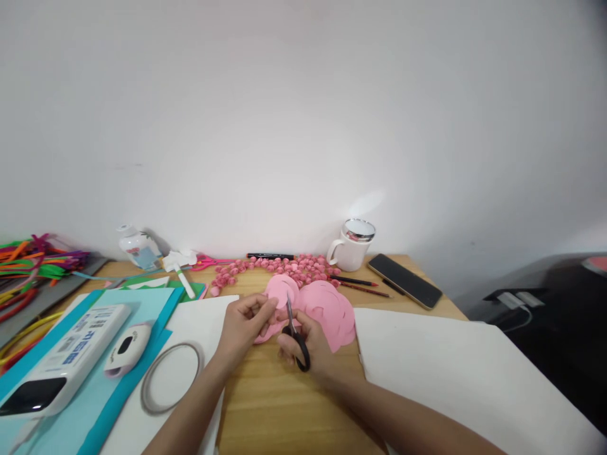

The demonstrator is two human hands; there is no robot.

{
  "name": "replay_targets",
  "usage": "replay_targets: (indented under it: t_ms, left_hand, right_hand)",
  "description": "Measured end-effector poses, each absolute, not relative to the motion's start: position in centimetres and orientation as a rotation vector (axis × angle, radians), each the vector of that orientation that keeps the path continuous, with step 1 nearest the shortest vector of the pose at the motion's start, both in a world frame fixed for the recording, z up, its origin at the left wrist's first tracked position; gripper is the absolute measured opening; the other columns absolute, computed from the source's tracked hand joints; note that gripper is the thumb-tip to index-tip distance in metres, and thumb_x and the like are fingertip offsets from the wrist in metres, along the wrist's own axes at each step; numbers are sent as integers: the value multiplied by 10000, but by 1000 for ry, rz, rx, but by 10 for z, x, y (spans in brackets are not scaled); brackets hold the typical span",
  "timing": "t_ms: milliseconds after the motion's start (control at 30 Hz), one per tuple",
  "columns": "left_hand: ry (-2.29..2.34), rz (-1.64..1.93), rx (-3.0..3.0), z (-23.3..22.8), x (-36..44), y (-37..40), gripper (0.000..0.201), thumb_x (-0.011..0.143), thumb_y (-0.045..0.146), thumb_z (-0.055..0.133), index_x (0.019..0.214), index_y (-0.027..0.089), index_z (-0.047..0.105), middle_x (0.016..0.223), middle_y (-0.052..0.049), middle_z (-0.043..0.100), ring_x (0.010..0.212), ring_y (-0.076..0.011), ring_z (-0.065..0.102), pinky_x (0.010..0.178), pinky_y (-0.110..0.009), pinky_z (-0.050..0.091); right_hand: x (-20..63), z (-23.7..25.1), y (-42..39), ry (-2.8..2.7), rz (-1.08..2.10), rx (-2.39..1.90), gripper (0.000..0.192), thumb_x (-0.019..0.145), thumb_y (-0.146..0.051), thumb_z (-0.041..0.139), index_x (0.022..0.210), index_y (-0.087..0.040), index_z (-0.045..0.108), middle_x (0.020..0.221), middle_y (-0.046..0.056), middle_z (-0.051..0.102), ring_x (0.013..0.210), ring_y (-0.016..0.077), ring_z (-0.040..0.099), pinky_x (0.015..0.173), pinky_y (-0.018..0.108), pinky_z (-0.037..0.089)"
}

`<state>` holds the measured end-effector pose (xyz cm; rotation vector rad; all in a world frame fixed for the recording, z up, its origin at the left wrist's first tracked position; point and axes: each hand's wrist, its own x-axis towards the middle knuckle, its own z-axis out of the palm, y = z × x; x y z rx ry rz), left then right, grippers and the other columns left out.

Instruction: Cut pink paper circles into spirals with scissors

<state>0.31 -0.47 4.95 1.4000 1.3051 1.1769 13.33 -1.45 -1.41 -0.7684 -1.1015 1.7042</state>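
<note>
Right hand (310, 344) closed through black-handled steel scissors (294, 333), blades up; left hand (247, 321) pinching round pink paper cutout (281, 292) just beside blades.

Plain white wall (303, 114) behind, light wooden counter (279, 404) against it, dark surface (564, 328) at right, soft even light
</note>
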Motion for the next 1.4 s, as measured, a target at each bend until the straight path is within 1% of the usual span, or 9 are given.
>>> replay_targets:
  t_ms: [100,233,367,467,700,900,1000,1133,1400]
  left_hand:
    - [1304,1214,1393,49,3,-4,334,763,390,569,531,153,530,415,52,460,351,-49,358,365,-172,262]
    - [1337,1169,1470,46,6,-7,300,728,370,589,520,160,538,398,55,455,358,-61,377,368,-175,283]
    - [1370,1170,1490,47,13,-10,331,726,370,588,473,167,523,383,59,445,360,-64,375,371,-176,282]
    - [1357,1186,1454,49,14,-12,369,740,390,575,453,168,511,370,61,434,351,-63,367,379,-179,283]
    - [1342,1066,1529,45,13,-11,412,728,441,572,434,159,510,414,40,480,425,-82,402,426,-186,302]
    - [1320,1056,1526,47,14,-11,420,728,452,566,438,158,491,404,49,433,414,-73,352,413,-186,266]
    - [1310,1056,1511,50,14,-11,425,714,459,575,428,162,472,391,52,422,397,-70,342,397,-186,257]
    - [1317,1070,1511,51,12,-10,422,716,443,579,418,164,474,360,56,413,375,-65,343,390,-184,259]
    - [1311,1085,1478,46,6,-7,355,725,401,598,475,155,544,383,53,445,358,-55,350,372,-175,257]
  right_hand:
    - [133,-12,-15,-1092,1708,-779,426,675,-524,636,882,-179,496,390,-97,445,307,72,383,330,178,282]
    - [133,-9,-17,-1157,1600,-863,380,644,-433,692,861,-183,505,457,-72,503,355,82,431,346,181,313]
    - [130,-12,-17,-1178,1597,-848,308,644,-384,692,772,-186,494,481,-73,481,359,75,424,340,178,306]
    - [129,-13,-17,-1181,1626,-843,320,630,-372,702,783,-189,488,492,-76,473,358,70,404,342,180,293]
    - [133,5,-17,-1215,1491,-810,394,576,-357,740,801,-209,453,617,-50,489,545,110,450,510,226,368]
    - [135,7,-17,-1232,1499,-795,366,595,-352,722,802,-203,460,634,-34,488,589,128,445,533,232,363]
    - [136,5,-16,-1246,1506,-784,334,604,-359,713,758,-203,461,626,-35,476,582,123,438,523,227,353]
    - [136,5,-17,-1257,1512,-843,335,595,-346,723,686,-203,434,572,-58,440,512,94,379,459,207,303]
    - [133,-3,-18,-1182,1598,-837,320,621,-354,706,781,-192,481,506,-74,473,401,74,396,388,191,288]
